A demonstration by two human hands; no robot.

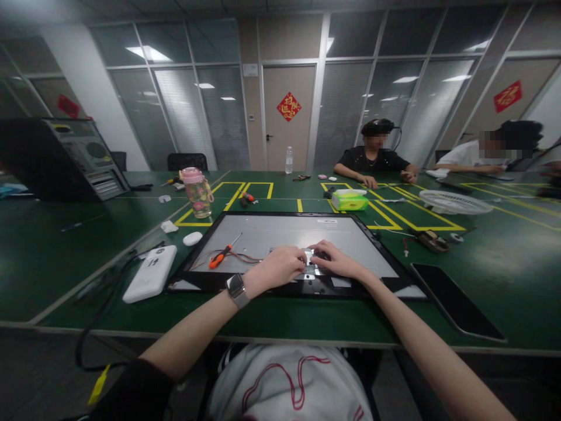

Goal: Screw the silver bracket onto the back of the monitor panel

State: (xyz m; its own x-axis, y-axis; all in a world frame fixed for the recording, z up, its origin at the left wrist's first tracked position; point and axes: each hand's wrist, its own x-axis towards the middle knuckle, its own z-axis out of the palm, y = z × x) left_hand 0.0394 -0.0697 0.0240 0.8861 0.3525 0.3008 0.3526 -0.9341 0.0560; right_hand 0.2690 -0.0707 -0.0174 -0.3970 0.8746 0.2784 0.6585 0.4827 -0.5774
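A flat display panel (258, 231) with a black frame lies face-up on the green table before me. Both my hands are at a small silvery metal part (310, 270) near the panel's front edge. My left hand (283, 263), with a watch (236, 287) on its wrist, has its fingers curled together at the part's left side. My right hand (335, 258) reaches in from the right, fingers bent and closed around something dark. What lies between the fingertips is hidden. An orange-handled screwdriver (220, 256) rests on the panel to the left, beside thin reddish wires (245, 257).
Left of the panel are a white power bank (151, 273), a white oval case (192, 238) and a flowered bottle (197, 193). A phone (456, 301) lies at right. Behind the panel sits a green tissue pack (349, 200). Two people sit across the table; a computer case (65, 158) stands far left.
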